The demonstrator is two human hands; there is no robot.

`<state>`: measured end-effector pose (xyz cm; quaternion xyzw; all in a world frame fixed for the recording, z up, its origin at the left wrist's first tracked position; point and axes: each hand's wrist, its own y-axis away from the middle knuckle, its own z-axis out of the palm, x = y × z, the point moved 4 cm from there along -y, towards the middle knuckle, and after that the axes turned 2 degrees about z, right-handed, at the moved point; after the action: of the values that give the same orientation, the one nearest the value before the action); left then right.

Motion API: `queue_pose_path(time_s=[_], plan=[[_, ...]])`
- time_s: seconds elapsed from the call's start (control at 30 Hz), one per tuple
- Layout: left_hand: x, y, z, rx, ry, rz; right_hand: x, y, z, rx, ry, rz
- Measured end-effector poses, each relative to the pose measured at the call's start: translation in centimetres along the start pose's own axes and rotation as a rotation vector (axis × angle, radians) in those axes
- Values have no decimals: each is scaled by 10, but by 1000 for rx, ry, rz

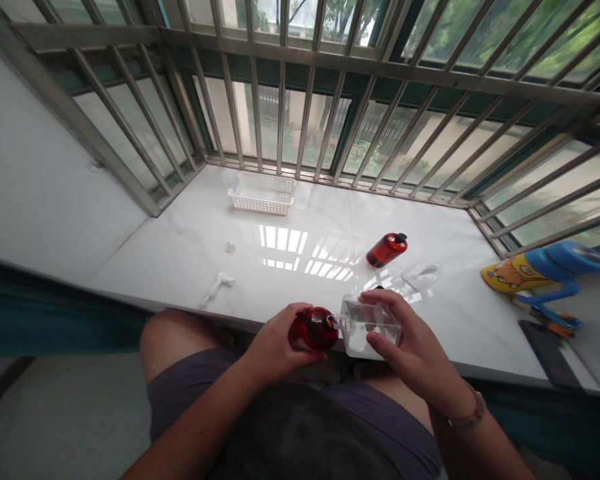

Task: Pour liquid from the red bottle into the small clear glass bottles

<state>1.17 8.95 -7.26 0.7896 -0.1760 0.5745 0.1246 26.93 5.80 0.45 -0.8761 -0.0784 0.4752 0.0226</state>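
Note:
My left hand is wrapped around a reddish-brown bottle, whose uncapped mouth faces right. In my right hand is a clear square bottle, tipped on its side with its neck pointing left. The two mouths meet or nearly meet; I cannot tell whether they touch. Some clear liquid seems to be inside the square bottle. A white pump head lies on the counter to the left. Beyond my right hand is a second reddish-brown bottle with a black cap.
A white perforated basket stands at the back by the barred window. A clear plastic item lies right of the capped bottle. At the far right are a yellow and blue water bottle and a dark phone. A small whitish piece lies left.

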Motion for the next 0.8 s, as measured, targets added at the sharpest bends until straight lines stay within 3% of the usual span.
queue_pose_path(time_s=[0.8], plan=[[-7,0,2,10,16,-14,-3,-2,-4,-22,50,-16]])
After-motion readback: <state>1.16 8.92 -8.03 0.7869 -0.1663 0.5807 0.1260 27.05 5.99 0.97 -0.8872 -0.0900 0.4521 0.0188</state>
